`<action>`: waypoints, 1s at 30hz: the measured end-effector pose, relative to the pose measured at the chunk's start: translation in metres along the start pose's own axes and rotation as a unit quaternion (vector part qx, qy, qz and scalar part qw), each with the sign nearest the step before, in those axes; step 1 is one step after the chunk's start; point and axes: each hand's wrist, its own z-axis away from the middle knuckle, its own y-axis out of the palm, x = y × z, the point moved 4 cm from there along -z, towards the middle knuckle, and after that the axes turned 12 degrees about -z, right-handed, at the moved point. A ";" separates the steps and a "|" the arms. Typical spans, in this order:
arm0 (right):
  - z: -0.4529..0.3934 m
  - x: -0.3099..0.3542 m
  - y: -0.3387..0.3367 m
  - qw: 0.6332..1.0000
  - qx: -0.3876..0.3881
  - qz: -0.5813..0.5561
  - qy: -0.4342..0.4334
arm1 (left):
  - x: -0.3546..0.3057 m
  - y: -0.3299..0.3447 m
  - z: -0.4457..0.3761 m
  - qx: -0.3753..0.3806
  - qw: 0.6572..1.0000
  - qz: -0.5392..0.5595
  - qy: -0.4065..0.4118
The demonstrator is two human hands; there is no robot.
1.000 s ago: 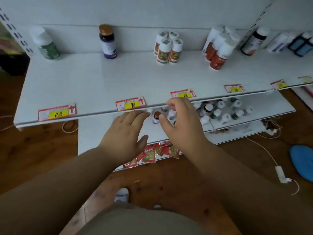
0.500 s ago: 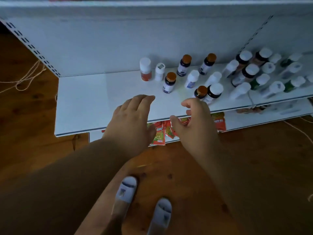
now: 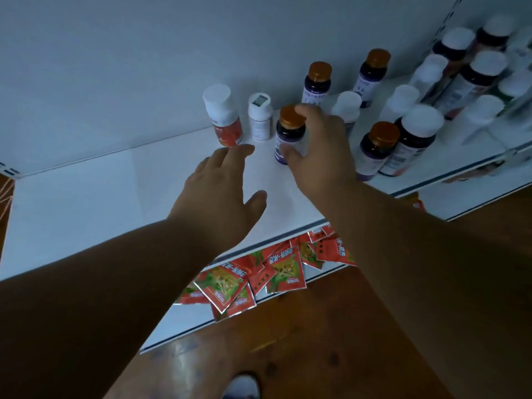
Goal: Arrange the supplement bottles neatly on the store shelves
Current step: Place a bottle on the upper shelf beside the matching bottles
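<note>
On the white lower shelf (image 3: 86, 203) my right hand (image 3: 316, 151) grips a dark bottle with an orange cap (image 3: 289, 131), thumb low on its label and fingers round its far side. My left hand (image 3: 221, 194) hovers over the shelf with fingers straight, holding nothing, just short of a white-capped bottle with a red label (image 3: 223, 116). A small white bottle (image 3: 260, 116) stands between the two. Behind and to the right stand more orange-capped dark bottles (image 3: 316, 82) (image 3: 374, 148) and several white-capped ones (image 3: 414, 136).
The shelf's left half is bare white surface. Red foil sachets (image 3: 259, 277) lie scattered on the bottom shelf below. The wooden floor (image 3: 316, 355) is under me, with a slipper toe (image 3: 241, 387) at the bottom edge. The shelf's back panel rises close behind the bottles.
The view dropped from the upper shelf to the lower one and moved closer. Both hands reached in; my right hand closed round the orange-capped bottle, my left hand advanced toward the red-label bottle.
</note>
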 end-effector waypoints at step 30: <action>0.194 0.231 -0.289 0.842 0.158 -0.466 0.219 | -0.142 -0.280 0.237 0.074 0.972 0.222 -0.024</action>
